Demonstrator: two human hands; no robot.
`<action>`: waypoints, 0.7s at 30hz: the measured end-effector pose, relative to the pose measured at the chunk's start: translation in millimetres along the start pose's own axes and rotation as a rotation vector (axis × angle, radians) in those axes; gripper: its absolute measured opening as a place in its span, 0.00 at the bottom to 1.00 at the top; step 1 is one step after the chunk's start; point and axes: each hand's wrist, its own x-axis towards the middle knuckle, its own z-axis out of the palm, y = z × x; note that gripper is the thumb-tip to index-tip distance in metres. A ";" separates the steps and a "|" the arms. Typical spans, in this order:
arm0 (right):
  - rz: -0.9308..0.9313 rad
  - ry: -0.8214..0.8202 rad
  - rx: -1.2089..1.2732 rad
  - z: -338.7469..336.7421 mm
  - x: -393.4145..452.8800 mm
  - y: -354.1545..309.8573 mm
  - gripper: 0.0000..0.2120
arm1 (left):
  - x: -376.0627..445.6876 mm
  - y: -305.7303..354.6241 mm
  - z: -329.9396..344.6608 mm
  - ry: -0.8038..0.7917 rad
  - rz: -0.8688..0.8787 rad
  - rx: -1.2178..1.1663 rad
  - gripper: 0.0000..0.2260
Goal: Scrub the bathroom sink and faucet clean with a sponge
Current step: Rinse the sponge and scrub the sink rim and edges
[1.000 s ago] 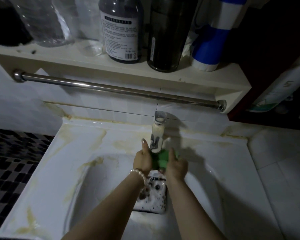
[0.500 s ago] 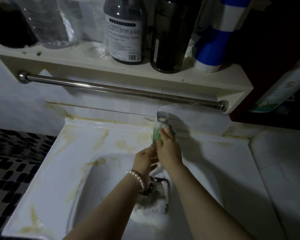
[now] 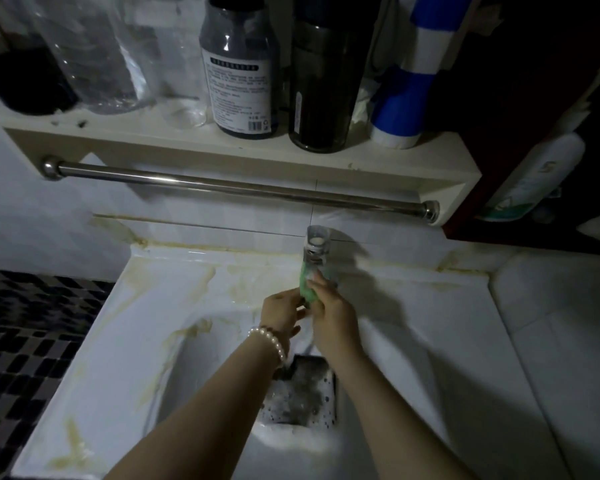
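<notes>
- Fingers of right hand point(image 3: 333, 315) curl round green sponge point(image 3: 307, 289), pressing it to the faucet point(image 3: 315, 249); left hand point(image 3: 281, 311) touches the sponge's lower end, fingers bent, grip unclear.
- Sink point(image 3: 174, 306): yellow-brown stains on rim and bowl look unscrubbed; suds over drain point(image 3: 300, 393). Faucet scrub underway, most of the job left, I'd judge.
- Tile wall, shelf point(image 3: 222, 147) with bottles point(image 3: 239, 64), rail point(image 3: 236, 188); dim room.

The dark bottle point(image 3: 239, 69) on the shelf point(image 3: 243, 152) bears a printed label with a barcode, its text too blurred to read.
</notes>
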 end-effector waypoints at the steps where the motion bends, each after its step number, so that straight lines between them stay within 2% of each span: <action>1: 0.015 0.082 0.138 3.3 -21.3 4.5 0.18 | 0.7 2.5 0.7 0.027 0.031 0.025 0.10; 3: 0.143 0.276 0.419 13.8 -51.0 12.6 0.15 | 2.6 4.7 3.2 0.080 0.097 0.091 0.11; 5: 0.477 0.379 0.806 23.8 -50.6 18.4 0.09 | 4.6 3.8 5.5 0.103 0.137 0.170 0.08; 7: 0.812 0.295 1.182 30.8 -36.7 18.0 0.09 | 6.0 4.6 5.7 0.112 0.127 0.215 0.04; 8: 0.905 0.245 1.338 31.4 -30.1 15.5 0.12 | 6.8 6.3 5.0 0.120 0.115 0.218 0.02; 10: 0.938 0.209 1.532 31.1 -19.1 16.2 0.18 | 12.4 7.5 2.8 0.145 0.097 0.211 0.14; 12: 0.930 0.205 1.595 30.5 -11.2 17.6 0.20 | 13.3 9.2 1.9 0.181 0.078 0.212 0.23; 15: 0.930 0.155 1.673 30.2 -0.4 9.6 0.15 | 12.8 7.3 1.7 0.194 0.076 0.204 0.25; 17: 0.947 0.136 1.661 27.0 4.5 -0.9 0.16 | 11.9 7.5 2.1 0.193 0.080 0.211 0.26; 19: 0.871 0.200 1.607 24.5 5.3 -9.3 0.17 | 13.2 9.2 1.6 0.190 0.070 0.210 0.28; 21: 0.739 0.330 1.383 23.8 -0.2 -14.4 0.13 | 13.7 9.1 1.3 0.178 0.070 0.186 0.28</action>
